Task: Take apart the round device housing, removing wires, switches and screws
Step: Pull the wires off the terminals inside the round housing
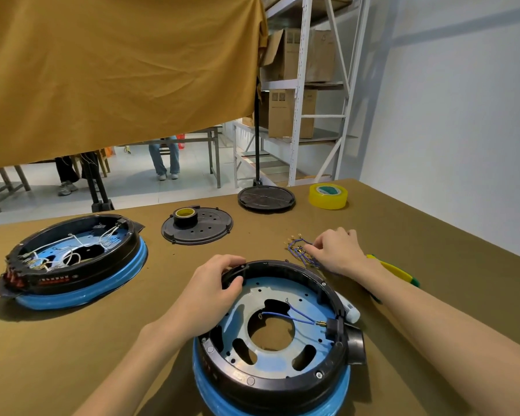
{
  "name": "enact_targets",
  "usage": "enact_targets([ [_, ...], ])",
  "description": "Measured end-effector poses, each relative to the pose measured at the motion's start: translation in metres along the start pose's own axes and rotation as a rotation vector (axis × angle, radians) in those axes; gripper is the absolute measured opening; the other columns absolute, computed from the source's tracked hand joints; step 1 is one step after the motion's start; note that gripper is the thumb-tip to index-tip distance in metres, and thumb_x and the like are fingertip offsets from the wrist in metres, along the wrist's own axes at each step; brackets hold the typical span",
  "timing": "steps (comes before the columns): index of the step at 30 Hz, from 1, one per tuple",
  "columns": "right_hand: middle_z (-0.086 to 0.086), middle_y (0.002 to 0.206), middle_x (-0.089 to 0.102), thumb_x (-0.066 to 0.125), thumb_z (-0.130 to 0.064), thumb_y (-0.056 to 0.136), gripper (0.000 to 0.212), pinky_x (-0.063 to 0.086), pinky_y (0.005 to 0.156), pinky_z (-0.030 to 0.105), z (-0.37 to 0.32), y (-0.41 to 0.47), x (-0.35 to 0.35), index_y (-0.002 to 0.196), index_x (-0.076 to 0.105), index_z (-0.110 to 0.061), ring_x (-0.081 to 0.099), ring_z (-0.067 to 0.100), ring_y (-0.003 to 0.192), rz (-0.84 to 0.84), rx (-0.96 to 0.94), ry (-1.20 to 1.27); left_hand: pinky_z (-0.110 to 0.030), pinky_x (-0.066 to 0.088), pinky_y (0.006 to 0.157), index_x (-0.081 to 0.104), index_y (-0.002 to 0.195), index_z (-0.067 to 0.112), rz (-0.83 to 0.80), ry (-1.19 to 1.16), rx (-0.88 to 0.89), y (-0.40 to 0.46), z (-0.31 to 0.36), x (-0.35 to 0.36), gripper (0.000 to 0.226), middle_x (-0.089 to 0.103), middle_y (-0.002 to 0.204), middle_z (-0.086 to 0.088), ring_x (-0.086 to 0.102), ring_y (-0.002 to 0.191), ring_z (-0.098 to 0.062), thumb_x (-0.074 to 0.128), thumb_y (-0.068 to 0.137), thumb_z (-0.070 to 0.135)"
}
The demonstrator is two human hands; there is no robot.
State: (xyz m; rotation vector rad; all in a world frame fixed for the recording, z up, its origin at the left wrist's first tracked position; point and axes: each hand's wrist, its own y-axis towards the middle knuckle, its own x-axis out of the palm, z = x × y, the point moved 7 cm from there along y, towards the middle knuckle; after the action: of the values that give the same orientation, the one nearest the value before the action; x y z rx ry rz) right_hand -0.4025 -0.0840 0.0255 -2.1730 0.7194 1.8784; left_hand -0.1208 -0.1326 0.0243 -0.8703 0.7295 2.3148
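The round device housing [278, 340], a black ring on a blue base, sits on the brown table [72, 340] at the near edge, directly in front of the person. Its interior plate is exposed. Two blue wires [294, 315] remain inside, running to a black connector block [333, 327] at the right inner wall. A black tubular port [356, 343] projects from the right side of the ring.

The left hand [213, 291] grips the far-left rim of the housing, fingers curled over the outer edge and thumb pressed on the inner side. The right hand [336, 250] rests on the table just beyond the housing, its fingertips pinching a bundle of loose blue wires with brass terminals [297, 250].

A yellow-and-green tool [400, 273] lies under the right forearm; its type cannot be determined. A white cylindrical object [350, 310] lies against the right side of the housing.

To the left, well apart, stands a second housing [75, 262] with white wiring inside. Farther back lie a perforated black cover [204, 228] carrying a roll of dark tape [185, 216], a black round grille [266, 198], and a roll of yellow tape [327, 195].
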Motion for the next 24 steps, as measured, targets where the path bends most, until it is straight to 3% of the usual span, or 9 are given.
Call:
enact_targets([
  [2, 0.004, 0.1, 0.073, 0.047, -0.048, 0.104, 0.042, 0.039, 0.1, 0.044, -0.007, -0.006, -0.006, 0.097, 0.079, -0.021, 0.057, 0.028, 0.107, 0.09, -0.038, -0.033, -0.005, 0.036, 0.085, 0.058, 0.136, 0.032, -0.001, 0.01, 0.003, 0.0, 0.0, 0.0, 0.034, 0.058, 0.124, 0.02, 0.05, 0.11, 0.014, 0.057, 0.103, 0.025],
  [4, 0.002, 0.103, 0.073, 0.049, -0.041, 0.104, 0.036, 0.047, 0.091, 0.04, -0.017, -0.014, -0.014, 0.104, 0.078, -0.019, 0.062, 0.023, 0.101, 0.13, -0.087, 0.173, -0.009, 0.039, 0.093, 0.058, 0.137, 0.031, -0.005, 0.026, 0.008, -0.001, 0.001, 0.0, 0.035, 0.057, 0.124, 0.021, 0.052, 0.112, 0.008, 0.057, 0.103, 0.026],
  [7, -0.005, 0.102, 0.07, 0.05, -0.038, 0.105, 0.031, 0.046, 0.074, 0.024, -0.041, -0.034, -0.015, 0.114, 0.072, -0.019, 0.063, 0.007, 0.092, -0.011, -0.143, 0.474, -0.029, 0.044, 0.107, 0.055, 0.138, 0.033, -0.024, 0.126, 0.043, -0.003, 0.008, -0.002, 0.035, 0.053, 0.127, 0.02, 0.05, 0.119, -0.003, 0.056, 0.103, 0.029],
  [9, -0.006, 0.1, 0.067, 0.046, -0.037, 0.106, 0.028, 0.044, 0.073, 0.027, -0.054, -0.047, -0.008, 0.114, 0.067, -0.02, 0.061, 0.008, 0.089, -0.09, -0.154, 0.47, -0.027, 0.038, 0.106, 0.057, 0.136, 0.036, -0.019, 0.232, 0.148, -0.005, 0.024, -0.002, 0.033, 0.052, 0.128, 0.021, 0.045, 0.119, -0.001, 0.057, 0.102, 0.031],
  [11, -0.003, 0.086, 0.064, 0.041, -0.032, 0.107, 0.03, 0.041, 0.067, 0.034, -0.059, -0.056, 0.002, 0.097, 0.064, -0.017, 0.058, 0.015, 0.078, -0.142, -0.129, 0.466, -0.022, 0.036, 0.1, 0.06, 0.13, 0.04, -0.06, 0.232, 0.246, -0.011, 0.045, 0.003, 0.03, 0.054, 0.121, 0.027, 0.044, 0.113, 0.007, 0.059, 0.101, 0.033],
  [14, 0.004, 0.061, 0.045, 0.037, -0.026, 0.107, 0.044, 0.024, 0.054, 0.037, -0.063, -0.061, 0.005, 0.066, 0.042, -0.012, 0.041, 0.02, 0.059, -0.136, -0.123, 0.438, -0.023, 0.038, 0.099, 0.068, 0.121, 0.041, -0.211, 0.175, 0.346, -0.024, 0.072, 0.022, 0.022, 0.059, 0.114, 0.03, 0.049, 0.111, 0.009, 0.061, 0.1, 0.04],
  [20, 0.007, 0.057, 0.04, 0.038, -0.021, 0.106, 0.046, 0.022, 0.055, 0.039, -0.072, -0.059, 0.0, 0.061, 0.037, -0.01, 0.033, 0.019, 0.057, -0.142, -0.141, 0.473, -0.038, 0.039, 0.111, 0.074, 0.106, 0.037, -0.298, 0.177, 0.396, -0.023, 0.098, 0.051, 0.013, 0.061, 0.109, 0.023, 0.053, 0.105, -0.003, 0.07, 0.095, 0.041],
  [22, 0.007, 0.058, 0.041, 0.038, -0.021, 0.105, 0.046, 0.023, 0.054, 0.038, -0.075, -0.058, 0.001, 0.061, 0.037, -0.009, 0.032, 0.019, 0.057, -0.152, -0.14, 0.485, -0.035, 0.045, 0.106, 0.075, 0.101, 0.036, -0.297, 0.173, 0.4, -0.02, 0.099, 0.053, 0.008, 0.062, 0.106, 0.02, 0.057, 0.1, -0.002, 0.071, 0.095, 0.038],
  [24, 0.006, 0.057, 0.044, 0.038, -0.021, 0.104, 0.046, 0.024, 0.053, 0.037, -0.077, -0.057, 0.002, 0.06, 0.038, -0.009, 0.035, 0.02, 0.057, -0.14, -0.14, 0.475, -0.029, 0.053, 0.09, 0.076, 0.097, 0.033, -0.293, 0.158, 0.397, -0.018, 0.098, 0.055, 0.005, 0.064, 0.099, 0.019, 0.06, 0.091, -0.001, 0.072, 0.094, 0.035],
])
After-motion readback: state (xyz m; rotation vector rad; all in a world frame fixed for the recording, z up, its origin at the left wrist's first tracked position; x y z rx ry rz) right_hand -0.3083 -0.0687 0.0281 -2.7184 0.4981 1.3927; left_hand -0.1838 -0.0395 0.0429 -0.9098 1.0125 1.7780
